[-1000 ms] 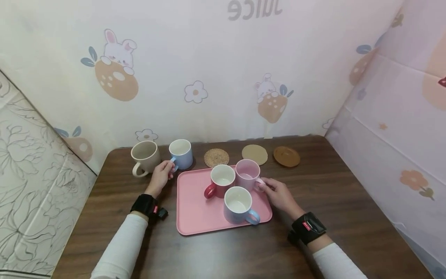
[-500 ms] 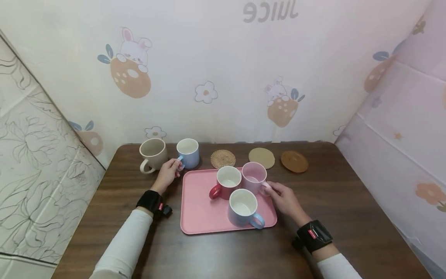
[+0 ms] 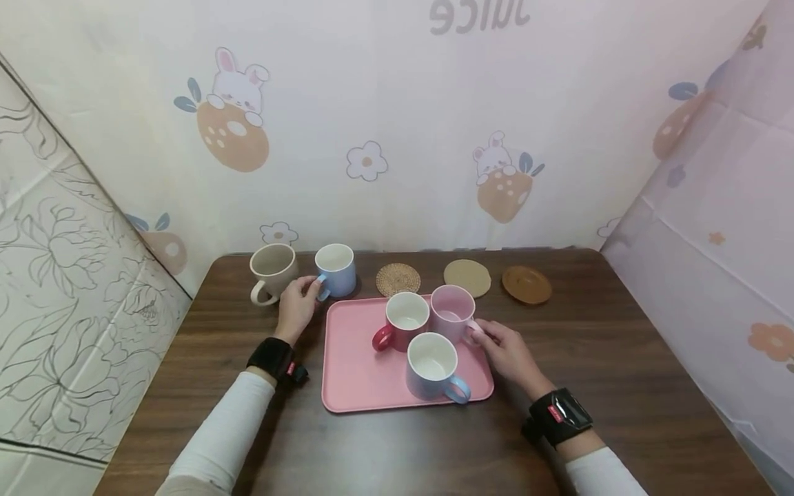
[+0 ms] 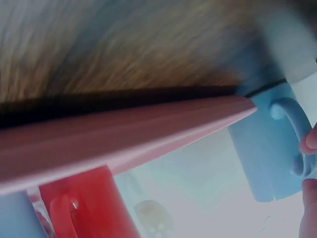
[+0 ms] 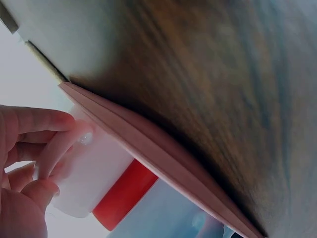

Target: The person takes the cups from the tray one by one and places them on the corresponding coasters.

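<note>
The left hand (image 3: 298, 303) pinches the handle of the light blue mug (image 3: 336, 269), which stands on the tabletop (image 3: 620, 358) behind the far left corner of the pink tray (image 3: 353, 372). The right hand (image 3: 509, 351) curls its fingers round the handle of the pink mug (image 3: 451, 313), which stands at the far right of the tray.

At the far left stands a beige mug (image 3: 271, 271), just beside the light blue mug. On the tray, a red mug (image 3: 403, 320) touches the pink mug on its left, and a lavender mug with a blue handle (image 3: 431, 365) stands close in front of both. Behind the tray lie a woven coaster (image 3: 398, 279), a tan coaster (image 3: 467, 277) and a brown coaster (image 3: 526, 284) in a row.
</note>
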